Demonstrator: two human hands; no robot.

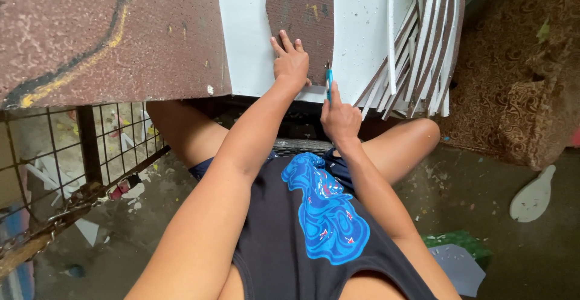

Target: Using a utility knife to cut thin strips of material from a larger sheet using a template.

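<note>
A worn reddish-brown desk (109,34), streaked with a dark curving line edged in yellow, fills the upper left of the view, with a dirty concrete floor (471,191) below it. On the desk's near edge lies a white foam sheet (244,34), and on top of that sits a brown curved template (302,10), shaped like a shoe sole.

The left hand (291,61) lies flat and open, fingers spread, pressing the template's lower end down on the sheet. Just right of the template, the right hand (339,117) is closed around a teal-handled cutter (328,81), its tip up against the template's right edge; the blade itself is too small to make out. Further right of the template, a fanned stack of cut white-and-brown strips (417,46) hangs over the desk edge (its upper part is cut off by the frame).

Left of the template and below the desk top, a rusty wire grid (78,149) screens off scraps that are hard to identify. Well right of the template stands a brown patterned cushion (519,76), and below it on the floor lie a white sole-shaped cutout (533,197), a green patterned scrap (462,241) and a pale grey-blue piece (460,267). No package or label can be made out.
</note>
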